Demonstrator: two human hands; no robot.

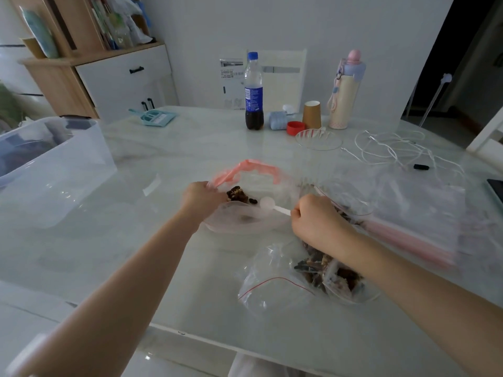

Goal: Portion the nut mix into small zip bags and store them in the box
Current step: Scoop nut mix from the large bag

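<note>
Blur smears the pink-sealed zip bag at frame centre and the stack of bags at right, so the count in that stack is unreadable. Left hand pinches the bag's left rim, holding its mouth open; a small heap of nut mix sits inside. Right hand is curled round the handle of one white scoop, bowl lying over the bag mouth; fingertips are hidden behind the knuckles. Two clear red-line bags: one mostly hidden behind the right hand, contents hard to make out; one lower centre holding more mix, partly covered by the right forearm. One clear storage box at the left edge, cropped by the frame, interior murky. Along the far desk edge: one cola bottle, one paper cup, one red cap, one pink flask, one glass bowl; white cable tangled at upper right. Bare surface lower left, between box and forearm; near edge runs along the bottom.
</note>
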